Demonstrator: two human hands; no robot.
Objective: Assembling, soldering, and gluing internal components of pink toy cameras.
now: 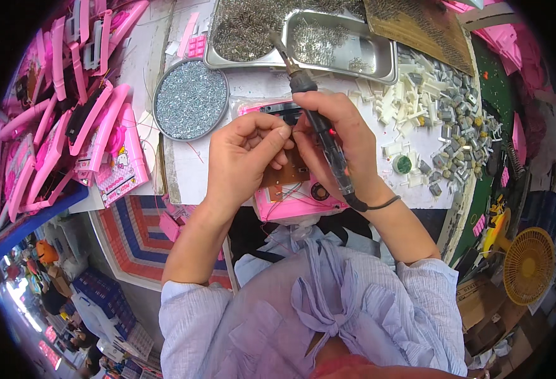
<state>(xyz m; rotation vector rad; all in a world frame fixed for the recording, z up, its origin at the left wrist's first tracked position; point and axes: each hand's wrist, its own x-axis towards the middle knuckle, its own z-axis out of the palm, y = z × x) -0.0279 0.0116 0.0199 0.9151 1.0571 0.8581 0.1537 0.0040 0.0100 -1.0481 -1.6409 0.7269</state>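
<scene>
A black corded tool with a metal tip, looking like a soldering iron, lies in my right hand, its tip pointing up and away. My left hand is closed in a pinch, its fingertips close to those of my right hand; what they hold is too small to tell. Under both hands sits a pink plastic casing with thin wires. A brown circuit board, a round speaker and a black part are on it, partly hidden by my hands.
A round bowl of small screws stands at the left. Behind are metal trays of small metal springs. White and grey parts are heaped at the right, near a round green piece. Pink casings are piled far left.
</scene>
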